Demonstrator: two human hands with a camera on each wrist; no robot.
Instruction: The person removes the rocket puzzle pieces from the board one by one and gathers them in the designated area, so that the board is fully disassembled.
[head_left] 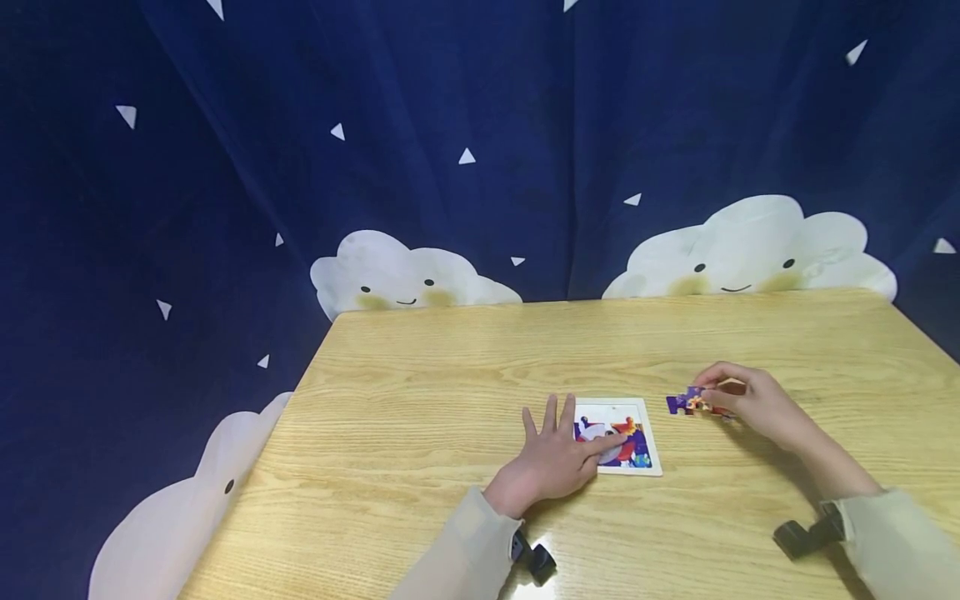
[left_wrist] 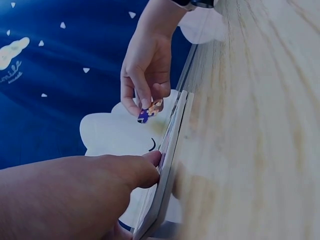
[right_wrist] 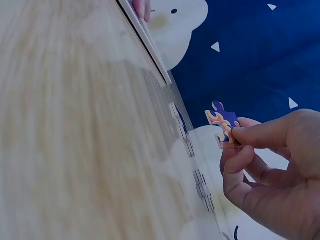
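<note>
- Pinching one puzzle piece (right_wrist: 227, 116), my right hand (head_left: 757, 408) is near the puzzle board (head_left: 611, 411).
- My left hand (head_left: 551, 462), fingers spread, touches this board, well apart from tabletop's (head_left: 420, 375) far edge.
- Curtain writing (left_wrist: 11, 71) partly reads "mile".

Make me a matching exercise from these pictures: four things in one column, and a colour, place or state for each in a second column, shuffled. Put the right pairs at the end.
Things:
1. left hand
2. right hand
3. puzzle tray
4. curtain

Descriptions:
A. white-rimmed, lying on the table
B. spread out, fingers straight, touching a thing with a picture in it
C. dark blue, with white triangles
D. pinching a puzzle piece

Right pairs: 1-B, 2-D, 3-A, 4-C
</note>
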